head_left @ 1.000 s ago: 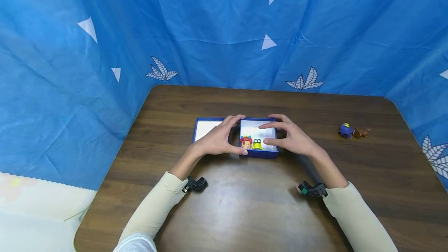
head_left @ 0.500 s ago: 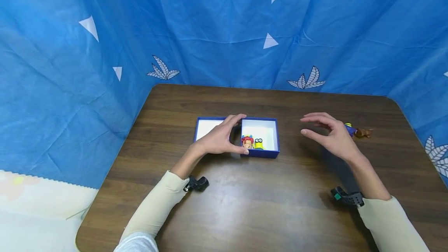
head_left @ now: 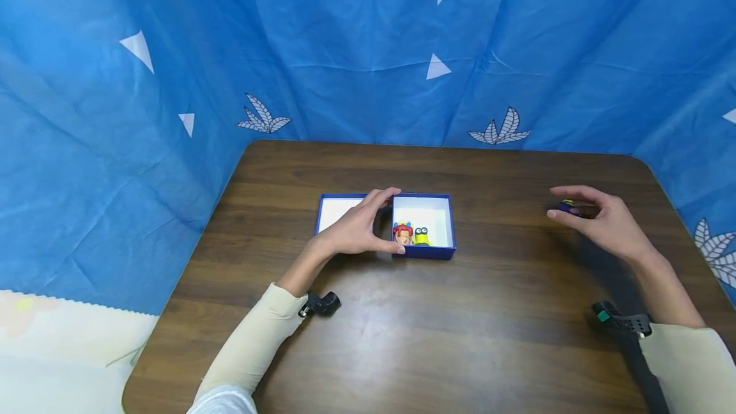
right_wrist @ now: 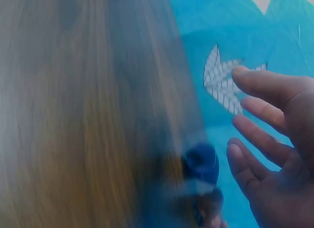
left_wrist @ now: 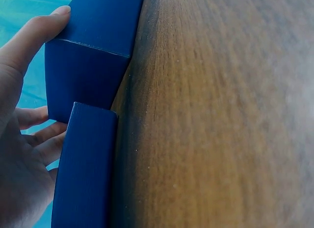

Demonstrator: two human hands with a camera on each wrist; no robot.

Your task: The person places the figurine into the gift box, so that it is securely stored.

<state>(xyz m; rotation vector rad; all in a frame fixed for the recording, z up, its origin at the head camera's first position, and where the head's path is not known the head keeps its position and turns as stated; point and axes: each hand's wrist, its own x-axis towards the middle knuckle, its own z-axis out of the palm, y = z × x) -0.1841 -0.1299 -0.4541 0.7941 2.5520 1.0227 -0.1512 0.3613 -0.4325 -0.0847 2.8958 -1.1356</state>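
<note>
My left hand [head_left: 356, 229] holds the left side of an open blue box [head_left: 427, 252], thumb at the front and fingers at the back. Inside the box, which is white within, a red-topped toy figure [head_left: 404, 233] and a yellow big-eyed toy figure [head_left: 422, 236] are by the front wall. Over at the right, my right hand [head_left: 612, 222] hovers with thumb and fingers apart around a small blue-and-yellow toy figure [head_left: 566, 206], not visibly touching it. A brown toy figure [right_wrist: 211, 207], blurred, lies beside the blue one in the right wrist view; the hand hides it from the head.
Left of the box, partly under my left hand, lies a shallow blue lid [head_left: 336, 211] with a white inside. The brown wooden table [head_left: 368, 337] ends at a blue patterned curtain [head_left: 368, 50] behind.
My right hand has moved from above the box to the right, reaching the toy figures there. The left hand has stayed at the box.
</note>
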